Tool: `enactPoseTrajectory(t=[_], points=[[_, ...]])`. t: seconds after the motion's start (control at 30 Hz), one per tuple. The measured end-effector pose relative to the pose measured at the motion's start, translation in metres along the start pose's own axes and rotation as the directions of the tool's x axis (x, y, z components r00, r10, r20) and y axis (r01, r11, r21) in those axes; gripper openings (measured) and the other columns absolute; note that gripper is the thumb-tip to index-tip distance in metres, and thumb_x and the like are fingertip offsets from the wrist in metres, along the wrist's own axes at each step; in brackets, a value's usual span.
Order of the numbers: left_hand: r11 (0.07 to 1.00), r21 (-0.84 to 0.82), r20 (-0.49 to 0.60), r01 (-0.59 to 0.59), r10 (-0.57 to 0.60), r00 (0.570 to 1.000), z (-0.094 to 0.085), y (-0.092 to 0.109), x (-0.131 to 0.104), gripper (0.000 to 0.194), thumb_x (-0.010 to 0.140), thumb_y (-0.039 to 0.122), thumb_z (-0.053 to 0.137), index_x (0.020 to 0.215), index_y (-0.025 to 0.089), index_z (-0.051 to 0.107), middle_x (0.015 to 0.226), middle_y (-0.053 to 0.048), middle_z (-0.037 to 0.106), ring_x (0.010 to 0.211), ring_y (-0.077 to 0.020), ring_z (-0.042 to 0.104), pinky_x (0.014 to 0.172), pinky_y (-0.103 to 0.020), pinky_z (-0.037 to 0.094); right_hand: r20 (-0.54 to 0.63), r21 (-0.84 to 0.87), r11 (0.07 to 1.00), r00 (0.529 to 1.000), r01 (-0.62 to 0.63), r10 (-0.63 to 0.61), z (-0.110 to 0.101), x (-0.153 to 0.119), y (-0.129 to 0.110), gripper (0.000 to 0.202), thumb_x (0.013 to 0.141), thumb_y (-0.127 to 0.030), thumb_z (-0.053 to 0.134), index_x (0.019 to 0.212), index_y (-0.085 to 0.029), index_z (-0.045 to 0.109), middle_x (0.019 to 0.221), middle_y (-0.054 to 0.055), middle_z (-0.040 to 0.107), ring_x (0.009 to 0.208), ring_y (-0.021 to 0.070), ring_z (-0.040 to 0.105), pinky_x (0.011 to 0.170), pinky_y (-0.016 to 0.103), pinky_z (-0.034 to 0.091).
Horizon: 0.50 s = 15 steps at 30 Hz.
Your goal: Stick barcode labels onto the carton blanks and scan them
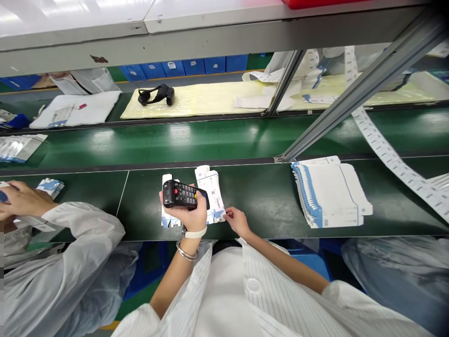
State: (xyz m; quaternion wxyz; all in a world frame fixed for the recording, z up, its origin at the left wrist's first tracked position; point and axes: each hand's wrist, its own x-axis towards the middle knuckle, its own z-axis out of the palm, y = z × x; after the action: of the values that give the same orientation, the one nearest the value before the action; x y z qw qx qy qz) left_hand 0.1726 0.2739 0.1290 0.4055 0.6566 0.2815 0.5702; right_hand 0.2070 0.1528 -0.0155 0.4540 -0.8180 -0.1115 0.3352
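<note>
My left hand (191, 216) is wrapped round a black handheld barcode scanner (184, 194) with a keypad, held above the green work surface. Under and beside it lie flat white-and-blue cartons (212, 192), partly hidden by the scanner and the hand. With its fingers pinched, my right hand (238, 222) grips the lower right corner of the nearest flat carton, which bears small printed marks. To the right, a fanned stack of similar flat cartons (329, 194) rests on the surface.
A co-worker's hand (26, 199) and white sleeve are at the left. A green conveyor belt (196, 140) runs beyond the bench, with a slanted metal post (326, 121) near it. A label strip (382, 150) hangs at right. A black strapped device (156, 95) lies farther back.
</note>
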Motion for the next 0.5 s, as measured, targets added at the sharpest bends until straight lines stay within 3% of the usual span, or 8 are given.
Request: enactPoseTrajectory(t=[0.13,0.23,0.33,0.4,0.5], points=[[0.987,0.158,-0.091,0.011,0.004,0.996,-0.025,-0.005,0.016,0.085,0.064,0.02,0.059,0.13,0.018,0.005,0.139,-0.022,0.013,0.108,-0.0213,0.051,0.091,-0.039,0.047,0.065,0.145,0.989,0.998,-0.027,0.018,-0.01,-0.003,-0.005,0.006,0.072,-0.024,0.053,0.074,-0.018,0.054,0.066,0.001,0.062,0.062,0.0146,0.06,0.061,0.028,0.047],[0.932,0.361,-0.22,0.042,0.041,0.975,-0.06,-0.012,0.032,0.091,0.061,0.024,0.061,0.13,0.01,0.004,0.138,-0.021,0.015,0.131,-0.0289,0.023,0.107,-0.047,0.028,0.157,0.253,0.967,0.988,-0.04,-0.001,-0.009,-0.008,-0.019,0.011,0.075,-0.029,0.051,0.076,-0.019,0.047,0.061,-0.001,0.06,0.057,0.0136,0.061,0.057,0.027,0.049],[0.877,0.475,-0.333,0.08,0.094,0.938,-0.093,-0.016,0.045,0.102,0.057,0.029,0.062,0.128,-0.002,-0.003,0.138,-0.028,0.006,0.135,-0.0322,0.004,0.111,-0.048,0.008,0.237,0.308,0.951,0.971,-0.031,-0.045,0.013,-0.009,-0.042,0.017,0.075,-0.034,0.053,0.079,-0.02,0.044,0.063,-0.001,0.062,0.059,0.0134,0.062,0.059,0.027,0.051],[0.877,0.468,-0.377,0.109,0.087,0.922,-0.106,-0.016,0.049,0.106,0.055,0.031,0.06,0.127,-0.005,-0.009,0.139,-0.031,-0.004,0.135,-0.0338,0.002,0.111,-0.049,0.01,0.28,0.303,0.953,0.957,-0.02,-0.069,0.035,-0.006,-0.058,0.021,0.076,-0.036,0.054,0.084,-0.02,0.045,0.067,-0.001,0.064,0.061,0.0138,0.063,0.06,0.028,0.051],[0.867,0.456,-0.375,0.199,-0.015,0.927,-0.109,-0.013,0.048,0.106,0.054,0.03,0.062,0.131,0.005,-0.007,0.141,-0.025,-0.008,0.135,-0.0349,-0.003,0.11,-0.052,0.014,0.308,0.216,0.976,0.948,0.013,-0.081,0.06,0.002,-0.07,0.029,0.072,-0.037,0.062,0.09,-0.019,0.048,0.065,-0.001,0.062,0.058,0.0151,0.062,0.058,0.029,0.05]])
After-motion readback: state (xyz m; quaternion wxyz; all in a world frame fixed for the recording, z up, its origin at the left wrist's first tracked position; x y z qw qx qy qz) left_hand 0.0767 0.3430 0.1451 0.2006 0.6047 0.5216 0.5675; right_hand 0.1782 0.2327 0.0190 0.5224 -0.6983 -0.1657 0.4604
